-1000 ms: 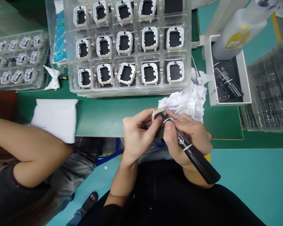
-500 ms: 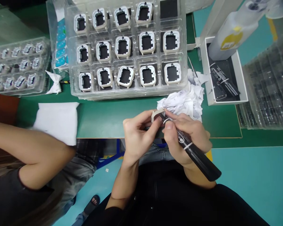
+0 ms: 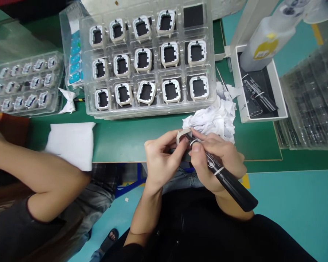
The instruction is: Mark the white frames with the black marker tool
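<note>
The left hand (image 3: 162, 158) pinches a small beige watch-case frame (image 3: 182, 135) between thumb and fingers, its grip narrow. The right hand (image 3: 218, 160) is closed around a black marker (image 3: 229, 183), gripped near the writing end like a pen. The marker slants up to the left, its tip inside the frame's curve — fingers and frame hide whether it touches. Both hands meet over the front edge of the green tabletop (image 3: 120, 142), just in front of a heap of crumpled white tissues (image 3: 217, 118).

Beyond them lies a clear plastic tray (image 3: 153, 114) with fourteen similar frames seated in three rows, each over a dark lining; one in the nearest row sits twisted in its compartment. To the right of the tray, a white box (image 3: 265, 118) holds a bottle with a yellow label (image 3: 262, 51) and a second marker (image 3: 259, 94). Stacked trays (image 3: 311, 105) stand farther right. On the left are a folded white cloth (image 3: 73, 142) and another filled tray (image 3: 50, 109) — and a co-worker's bent arm (image 3: 49, 171) in front, its elbow beside the cloth.
</note>
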A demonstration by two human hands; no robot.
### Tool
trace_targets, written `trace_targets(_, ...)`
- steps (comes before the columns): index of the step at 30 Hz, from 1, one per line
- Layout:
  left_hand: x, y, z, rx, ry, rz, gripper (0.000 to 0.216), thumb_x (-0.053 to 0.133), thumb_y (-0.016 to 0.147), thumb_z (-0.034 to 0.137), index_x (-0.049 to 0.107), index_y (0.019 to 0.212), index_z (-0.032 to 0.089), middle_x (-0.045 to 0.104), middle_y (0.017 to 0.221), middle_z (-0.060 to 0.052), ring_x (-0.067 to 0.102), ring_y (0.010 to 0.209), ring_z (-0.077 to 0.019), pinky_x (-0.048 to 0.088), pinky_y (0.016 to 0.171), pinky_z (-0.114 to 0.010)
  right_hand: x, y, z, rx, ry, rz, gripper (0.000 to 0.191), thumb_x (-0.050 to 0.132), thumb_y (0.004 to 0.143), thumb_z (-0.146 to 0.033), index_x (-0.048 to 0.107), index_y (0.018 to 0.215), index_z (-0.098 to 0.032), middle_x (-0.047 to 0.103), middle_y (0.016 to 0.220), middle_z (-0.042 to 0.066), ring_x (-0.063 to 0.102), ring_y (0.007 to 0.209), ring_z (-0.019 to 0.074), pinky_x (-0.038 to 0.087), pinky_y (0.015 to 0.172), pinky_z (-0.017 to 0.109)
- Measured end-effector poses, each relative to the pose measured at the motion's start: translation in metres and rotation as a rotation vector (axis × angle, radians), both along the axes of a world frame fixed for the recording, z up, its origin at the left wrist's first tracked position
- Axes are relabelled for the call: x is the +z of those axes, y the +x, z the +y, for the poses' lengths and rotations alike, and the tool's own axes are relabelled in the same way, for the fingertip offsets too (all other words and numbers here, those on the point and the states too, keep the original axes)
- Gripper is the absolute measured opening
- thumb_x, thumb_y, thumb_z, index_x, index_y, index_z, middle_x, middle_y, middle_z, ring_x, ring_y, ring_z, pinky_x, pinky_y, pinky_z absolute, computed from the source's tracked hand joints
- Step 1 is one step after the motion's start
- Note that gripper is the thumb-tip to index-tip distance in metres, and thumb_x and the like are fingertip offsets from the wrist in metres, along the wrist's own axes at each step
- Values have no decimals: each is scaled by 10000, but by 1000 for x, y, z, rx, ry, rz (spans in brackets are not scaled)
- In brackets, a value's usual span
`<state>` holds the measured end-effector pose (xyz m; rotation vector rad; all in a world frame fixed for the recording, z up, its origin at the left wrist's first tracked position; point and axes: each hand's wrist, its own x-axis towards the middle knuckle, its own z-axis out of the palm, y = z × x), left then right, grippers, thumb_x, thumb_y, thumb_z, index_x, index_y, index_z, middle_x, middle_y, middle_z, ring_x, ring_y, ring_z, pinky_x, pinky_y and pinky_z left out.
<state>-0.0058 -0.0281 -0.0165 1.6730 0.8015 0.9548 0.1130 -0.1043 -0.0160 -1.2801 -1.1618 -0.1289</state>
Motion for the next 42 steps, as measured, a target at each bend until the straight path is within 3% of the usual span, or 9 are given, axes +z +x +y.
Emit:
trace_targets(7,1,1,1,-1,-9,37,191,835,990,347,854,1023,160,815,864,-44,751,720,-150,644,708,-209,1,-1,0,6,4,-2,301,773,849,36,686,1026,-191,762,793,20,850,896,300,769,821,409)
trace_targets(15,1,0,-1,-7,-32,0,163,816,1012,318,846,1048,161,828,921,-52,773,764,-146,649,738,-202,0,0,-1,2,21,-4,242,755,895,15,681,1036,-168,752,788,27,847,883,286,771,817,418)
trace_targets(24,6,2,6,-69,-254,-23,282,929,906,388,808,1009,155,819,929,-72,805,827,-193,670,739,-232,-2,0,-3,3,-15,30,298,776,848,21,683,1037,-190,794,880,40,845,871,287,779,815,441)
trace_targets(35,4,-2,3,-84,-159,-61,145,890,922,192,820,1044,161,798,876,-12,751,763,-120,616,725,-158,-1,-2,-3,-8,-56,24,278,790,873,1,668,1016,-202,781,856,8,845,879,262,765,849,403)
trace_targets(42,3,0,1,-48,-69,2,131,826,963,261,809,1037,155,789,847,-23,720,718,-128,598,668,-186,2,-3,-2,-52,-56,18,217,779,926,-35,664,1007,-201,789,867,29,855,958,275,738,796,328)
